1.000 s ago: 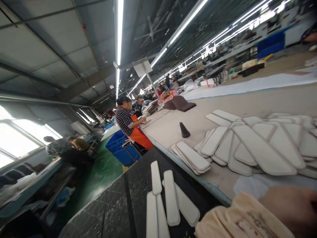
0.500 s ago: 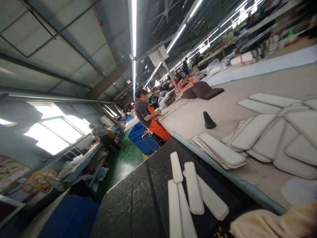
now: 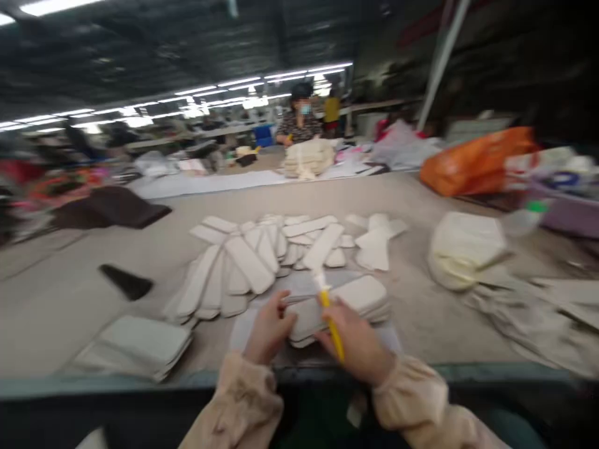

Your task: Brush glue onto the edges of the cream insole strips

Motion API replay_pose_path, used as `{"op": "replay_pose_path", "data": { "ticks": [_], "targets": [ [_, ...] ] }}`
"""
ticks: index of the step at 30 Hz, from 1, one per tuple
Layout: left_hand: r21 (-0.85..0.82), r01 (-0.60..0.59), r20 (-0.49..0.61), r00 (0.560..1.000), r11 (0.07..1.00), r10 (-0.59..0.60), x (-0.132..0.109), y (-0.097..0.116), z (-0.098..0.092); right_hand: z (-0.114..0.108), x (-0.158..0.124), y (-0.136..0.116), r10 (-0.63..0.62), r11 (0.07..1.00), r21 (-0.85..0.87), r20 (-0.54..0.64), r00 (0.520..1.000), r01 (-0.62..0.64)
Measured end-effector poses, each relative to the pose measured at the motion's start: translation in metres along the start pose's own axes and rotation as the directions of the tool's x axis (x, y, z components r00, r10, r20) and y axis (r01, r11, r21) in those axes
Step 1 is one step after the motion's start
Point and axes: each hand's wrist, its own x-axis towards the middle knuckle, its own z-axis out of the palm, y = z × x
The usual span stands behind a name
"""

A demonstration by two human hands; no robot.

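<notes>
Fingers of the left hand (image 3: 269, 327) are curled down on the near end of a stack of pale padded pieces (image 3: 360, 296). Too blurry to tell if they're gripping it or just pressing. Right hand (image 3: 358, 349) is closed round a yellow-handled brush (image 3: 331, 324), its tip pointing away over the stack. Loose pieces (image 3: 248, 265) are fanned out just beyond the fingertips.

This is a factory floor. The long work table (image 3: 421, 324) is strewn with cut white pieces (image 3: 248, 262), strip lights (image 3: 243, 81) run overhead, and another worker (image 3: 302, 118) stands at a far bench behind stacked material (image 3: 306, 159).
</notes>
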Motion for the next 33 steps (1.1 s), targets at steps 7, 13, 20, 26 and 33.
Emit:
{"op": "replay_pose_path", "data": {
  "ticks": [7, 13, 20, 26, 33],
  "targets": [
    [0.109, -0.031, 0.001, 1.000, 0.994, 0.031, 0.013, -0.011, -0.009, -0.018, -0.013, 0.005, 0.139, 0.983, -0.133, 0.091, 0.986, -0.126],
    [0.199, -0.069, 0.019, 0.998, 0.977, 0.067, 0.011, -0.006, -0.004, -0.051, -0.027, 0.050, 0.289, 0.918, -0.265, -0.059, 0.955, -0.295],
    [-0.101, -0.102, -0.086, 0.992, 0.990, 0.093, 0.006, 0.000, -0.002, -0.078, -0.029, 0.076, 0.535, 0.776, -0.184, -0.313, 0.784, -0.603],
    [-0.629, -0.231, -0.216, 0.969, 0.742, 0.119, 0.003, 0.021, 0.008, -0.081, -0.014, 0.069, 0.352, 0.924, -0.068, -0.239, 0.905, -0.377],
    [-0.871, -0.190, -0.205, 0.979, 0.452, 0.017, 0.016, 0.037, 0.003, -0.084, -0.018, 0.069, 0.474, 0.878, 0.206, -0.237, 0.848, -0.433]
  ]
}}
